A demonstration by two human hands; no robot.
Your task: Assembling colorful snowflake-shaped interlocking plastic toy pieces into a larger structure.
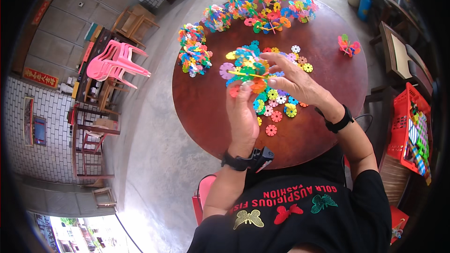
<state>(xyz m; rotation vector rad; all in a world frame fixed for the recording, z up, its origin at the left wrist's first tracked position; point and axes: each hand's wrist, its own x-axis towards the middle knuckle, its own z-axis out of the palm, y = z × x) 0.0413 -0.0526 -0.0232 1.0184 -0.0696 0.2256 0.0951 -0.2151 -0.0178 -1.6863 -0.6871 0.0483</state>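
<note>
Person's two bare hands at a round, dark brown table (201, 117), as seen from the room. The left hand (242, 119) rises with its thumb and fingers clamped on the lower edge of a multicoloured cluster of notched plastic discs (247, 63), a coral disc showing at the fingertips. The cluster is held above the tabletop, between the two hands. The right hand (300, 83) reaches in from the other side: thumb and forefinger stand apart at the cluster's right edge; whether they pinch a disc, I cannot tell.

Beneath and just beside the right fingers lie loose discs (271, 130) in pink, yellow, green, blue and white, some overlapping. Beyond the fingertips, along the far edge, stand several ball-like assemblies (241, 5); to the left of the left fingers, two more rounded assemblies (193, 60) sit touching or nearly so. Well to the right of the right fingers is a small pink-and-red assembly (348, 47), alone. Each wrist bears a dark band, the left (236, 161) with a black device (261, 158) beside it. Farther out, right of the hands: a red basket (398, 133); left: pink plastic seats (112, 61).
</note>
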